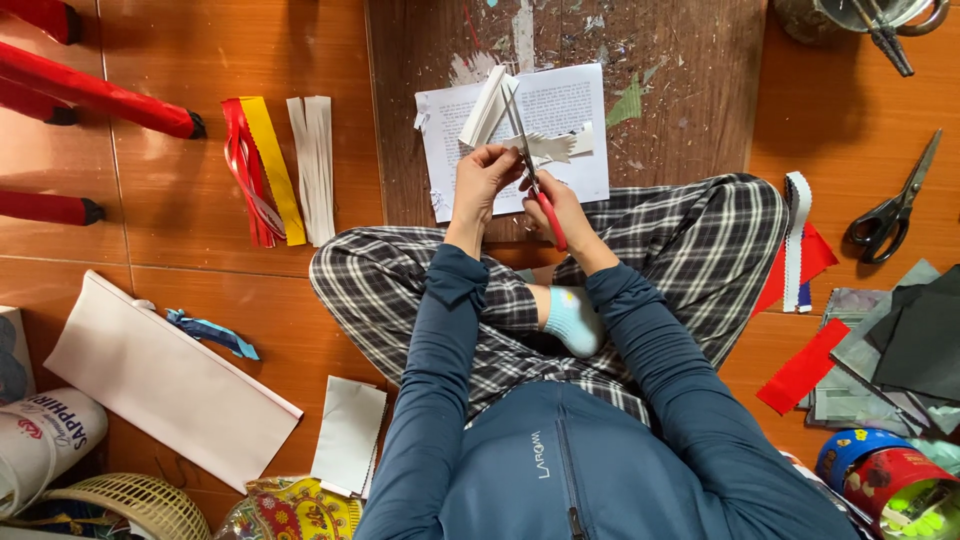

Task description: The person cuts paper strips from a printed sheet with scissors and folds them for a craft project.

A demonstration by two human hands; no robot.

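The white paper piece is sitting between the person's two hands, held up just above the printed page on the worn wooden board. Nearest to me, the person is sitting cross-legged on the orange floor, one pale blue sock showing between plaid trouser legs. The left hand is pinching the near end of the paper piece, its grip pressed together on it. The right hand is gripping the red-handled scissors, fingers closed round the handles, and the blades are pointing away across the paper; whether the blades are parted I cannot tell. A folded white strip is leaning over the top of the page, apart from the piece in hand.

Judging by what lies about, some cutting looks done: red, yellow and white strips are lying side by side to the left, and red and zigzag-edged strips to the right. The piece in hand appears only partly cut, its edge ragged. Farther off, black scissors are resting unused on the floor.
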